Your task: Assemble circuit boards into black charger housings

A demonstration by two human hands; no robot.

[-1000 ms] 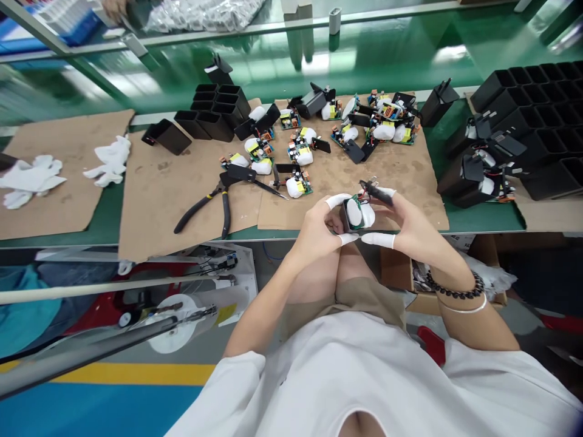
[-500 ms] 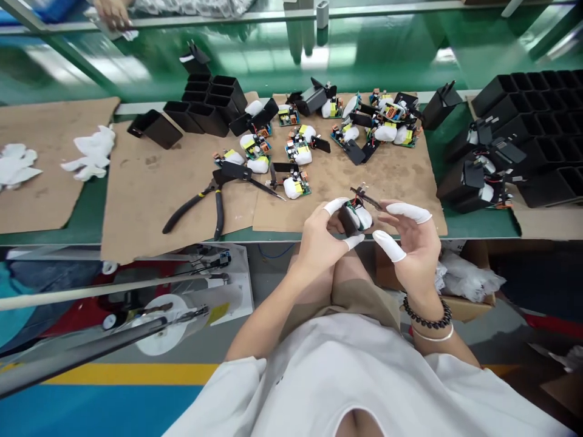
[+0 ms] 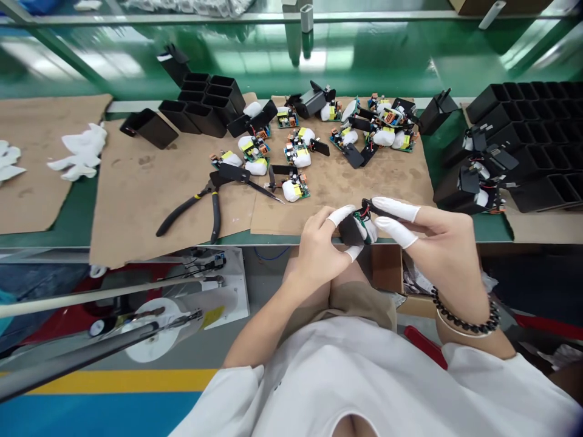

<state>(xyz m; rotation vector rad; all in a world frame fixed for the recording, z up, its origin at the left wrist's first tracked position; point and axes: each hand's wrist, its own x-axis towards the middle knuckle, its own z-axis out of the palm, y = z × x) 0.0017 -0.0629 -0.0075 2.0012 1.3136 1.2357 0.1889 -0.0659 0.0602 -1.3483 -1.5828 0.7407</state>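
Observation:
My left hand (image 3: pixel 319 250), white cots on its fingertips, is closed round a small black plastic case (image 3: pixel 350 232) at the bench's front edge. A circuit board with white putty (image 3: pixel 366 227) sticks out of the case's open right side. Red wires run from it to a black end cap (image 3: pixel 367 205). The thumb and fingers of my right hand (image 3: pixel 444 243), also in white cots, close on that cap; its far side is hidden by the fingertips. Beyond my hands, several circuit boards (image 3: pixel 298 156) with black caps lie on the cardboard (image 3: pixel 228 209).
Pliers with black handles (image 3: pixel 215 212) and a pointed metal tool (image 3: pixel 266 192) lie left of my hands. Empty black cases (image 3: pixel 214 106) stand behind them. More cases (image 3: pixel 523 127) fill the right side. White cots (image 3: pixel 82 152) lie at left.
My right hand has swung in from the right and its fingers have closed on the end cap, which has tilted. The left hand still grips the case. Another person's hand at upper left is gone.

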